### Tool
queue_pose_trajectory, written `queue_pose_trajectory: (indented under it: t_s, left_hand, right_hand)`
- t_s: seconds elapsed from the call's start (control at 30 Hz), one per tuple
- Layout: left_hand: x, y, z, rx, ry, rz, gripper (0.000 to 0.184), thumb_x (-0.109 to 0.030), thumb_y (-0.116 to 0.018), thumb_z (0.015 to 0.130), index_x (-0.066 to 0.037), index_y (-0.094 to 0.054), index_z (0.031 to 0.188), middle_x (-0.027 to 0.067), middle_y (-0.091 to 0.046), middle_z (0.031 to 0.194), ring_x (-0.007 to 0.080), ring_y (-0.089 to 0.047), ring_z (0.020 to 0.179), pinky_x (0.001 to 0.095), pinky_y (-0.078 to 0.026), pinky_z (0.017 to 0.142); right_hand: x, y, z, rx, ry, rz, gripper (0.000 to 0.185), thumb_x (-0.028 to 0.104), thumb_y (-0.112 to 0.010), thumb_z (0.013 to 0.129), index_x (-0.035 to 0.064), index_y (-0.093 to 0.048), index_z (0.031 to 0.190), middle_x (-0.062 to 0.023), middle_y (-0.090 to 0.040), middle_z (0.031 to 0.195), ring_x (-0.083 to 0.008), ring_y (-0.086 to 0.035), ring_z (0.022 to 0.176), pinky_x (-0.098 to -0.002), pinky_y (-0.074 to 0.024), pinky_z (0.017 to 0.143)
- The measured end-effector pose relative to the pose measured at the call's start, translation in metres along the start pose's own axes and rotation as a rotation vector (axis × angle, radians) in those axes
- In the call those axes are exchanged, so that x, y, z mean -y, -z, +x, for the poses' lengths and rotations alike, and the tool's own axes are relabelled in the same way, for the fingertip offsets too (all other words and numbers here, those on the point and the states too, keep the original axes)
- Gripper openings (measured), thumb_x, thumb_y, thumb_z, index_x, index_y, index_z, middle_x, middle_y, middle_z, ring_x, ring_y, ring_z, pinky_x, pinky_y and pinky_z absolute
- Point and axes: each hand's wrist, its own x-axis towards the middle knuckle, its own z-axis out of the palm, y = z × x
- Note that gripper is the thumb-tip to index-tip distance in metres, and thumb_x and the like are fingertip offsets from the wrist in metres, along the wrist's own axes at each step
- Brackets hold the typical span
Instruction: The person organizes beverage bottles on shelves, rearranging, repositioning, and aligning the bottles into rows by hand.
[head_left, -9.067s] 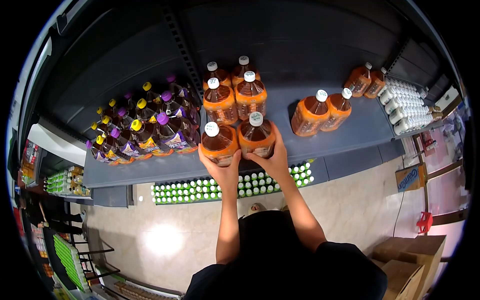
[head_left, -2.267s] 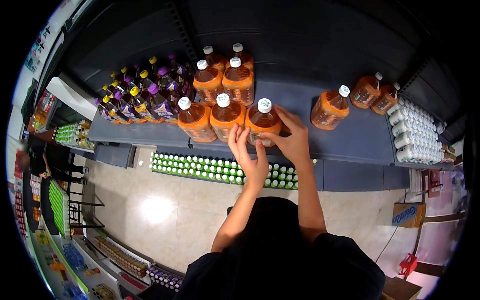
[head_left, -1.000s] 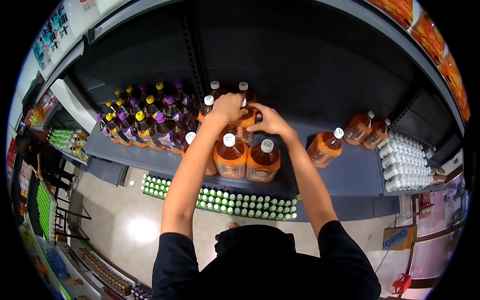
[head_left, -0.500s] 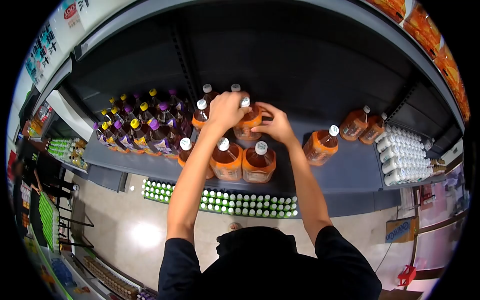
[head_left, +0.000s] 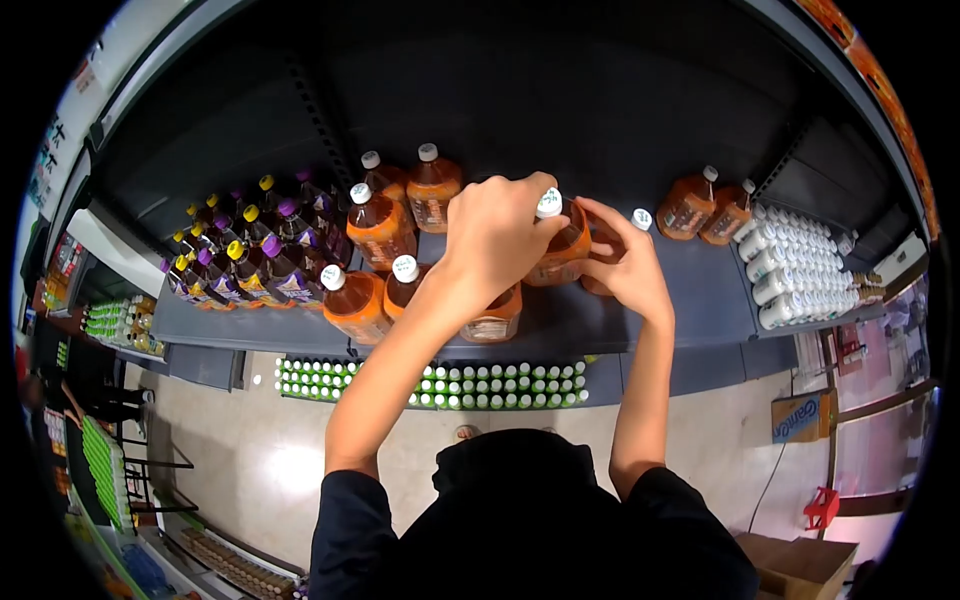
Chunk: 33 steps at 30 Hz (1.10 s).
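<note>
Between my hands is a large bottle of reddish-brown drink [head_left: 563, 258] with an orange label and white cap, slightly tilted above the dark shelf. My left hand [head_left: 500, 230] is closed round its neck, just below the cap. Against the bottle's right side, my right hand [head_left: 632, 268] curls its fingers and thumb. Another white-capped bottle [head_left: 597, 284] stands behind my right hand, partly hidden. To the left are several matching bottles, among them a front one [head_left: 357, 305] and a back one [head_left: 434, 195]; my left forearm covers part of this group.
Purple- and yellow-capped bottles [head_left: 285, 270] fill the shelf's left. Two more orange-labelled bottles [head_left: 687, 208] stand at the right, beside rows of white bottles [head_left: 790, 270]. Green bottles with white caps [head_left: 505, 385] line up below the shelf edge. A cardboard box [head_left: 800, 565] sits lower right.
Both hands have carried the bottle rightward, out of the left group and close to the lone bottle. The view has shifted, and a cardboard box now shows at lower right.
</note>
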Motion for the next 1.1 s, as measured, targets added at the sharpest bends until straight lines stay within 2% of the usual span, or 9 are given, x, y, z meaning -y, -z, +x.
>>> queue_pose_trajectory:
  t_s: [0.17, 0.27, 0.4, 0.53, 0.77, 0.87, 1.1]
  left_hand:
    - [-0.008, -0.022, -0.008, 0.052, -0.077, 0.008, 0.029, -0.026, -0.085, 0.080, -0.008, -0.076, 0.101, 0.0162, -0.071, 0.069, 0.0346, -0.072, 0.065, 0.0420, -0.057, 0.060]
    - [-0.011, -0.030, -0.010, 0.172, -0.067, 0.009, 0.032, -0.027, -0.084, 0.081, -0.008, -0.077, 0.105, 0.0179, -0.072, 0.071, 0.0357, -0.073, 0.068, 0.0426, -0.058, 0.065]
    - [-0.017, -0.036, -0.012, 0.363, -0.018, 0.036, 0.035, -0.030, -0.083, 0.082, -0.007, -0.077, 0.107, 0.0189, -0.073, 0.074, 0.0371, -0.073, 0.072, 0.0430, -0.059, 0.070]
    - [-0.014, -0.044, -0.013, 0.446, 0.035, 0.057, 0.036, -0.032, -0.083, 0.081, -0.005, -0.077, 0.104, 0.0197, -0.072, 0.074, 0.0377, -0.073, 0.074, 0.0438, -0.059, 0.072]
    - [0.000, -0.059, -0.022, 0.323, -0.049, 0.059, 0.035, -0.030, -0.084, 0.079, -0.006, -0.078, 0.103, 0.0196, -0.073, 0.076, 0.0397, -0.072, 0.075, 0.0453, -0.058, 0.073]
    - [-0.001, -0.059, -0.021, 0.327, 0.023, 0.007, 0.034, -0.030, -0.083, 0.080, -0.006, -0.078, 0.104, 0.0192, -0.072, 0.074, 0.0393, -0.072, 0.075, 0.0450, -0.058, 0.073]
    - [-0.005, -0.059, -0.029, 0.275, -0.036, 0.079, 0.035, -0.032, -0.081, 0.083, -0.007, -0.077, 0.108, 0.0188, -0.071, 0.071, 0.0392, -0.071, 0.070, 0.0453, -0.057, 0.064]
  right_hand:
    - [-0.023, 0.001, -0.026, -0.050, -0.002, 0.205, 0.079, -0.021, -0.076, 0.073, -0.0004, -0.054, 0.146, -0.0190, -0.058, 0.146, -0.0245, -0.057, 0.135, -0.0362, -0.0557, 0.107]
    - [-0.039, 0.002, -0.042, -0.071, -0.032, 0.149, 0.080, -0.026, -0.072, 0.075, -0.0018, -0.051, 0.147, -0.0176, -0.051, 0.152, -0.0278, -0.059, 0.132, -0.0385, -0.0593, 0.105]
    - [-0.073, 0.004, -0.058, -0.039, -0.036, 0.160, 0.081, -0.018, -0.080, 0.074, -0.0014, -0.051, 0.148, -0.0190, -0.058, 0.146, -0.0233, -0.060, 0.132, -0.0354, -0.0577, 0.104]
    - [-0.087, -0.001, -0.063, -0.025, 0.019, 0.164, 0.080, -0.015, -0.080, 0.075, -0.0003, -0.051, 0.148, -0.0169, -0.059, 0.144, -0.0251, -0.061, 0.129, -0.0377, -0.0585, 0.104]
    - [-0.098, -0.001, -0.063, -0.025, -0.034, 0.213, 0.077, -0.012, -0.081, 0.076, -0.0008, -0.053, 0.147, -0.0169, -0.059, 0.143, -0.0274, -0.062, 0.128, -0.0406, -0.0558, 0.107]
    - [-0.108, 0.001, -0.059, -0.013, -0.006, 0.232, 0.077, -0.012, -0.082, 0.076, -0.0010, -0.053, 0.147, -0.0173, -0.059, 0.143, -0.0279, -0.062, 0.128, -0.0405, -0.0554, 0.108]
    - [-0.097, 0.002, -0.062, -0.028, -0.025, 0.170, 0.074, -0.010, -0.081, 0.078, -0.0006, -0.054, 0.146, -0.0140, -0.059, 0.144, -0.0267, -0.059, 0.131, -0.0413, -0.0553, 0.108]
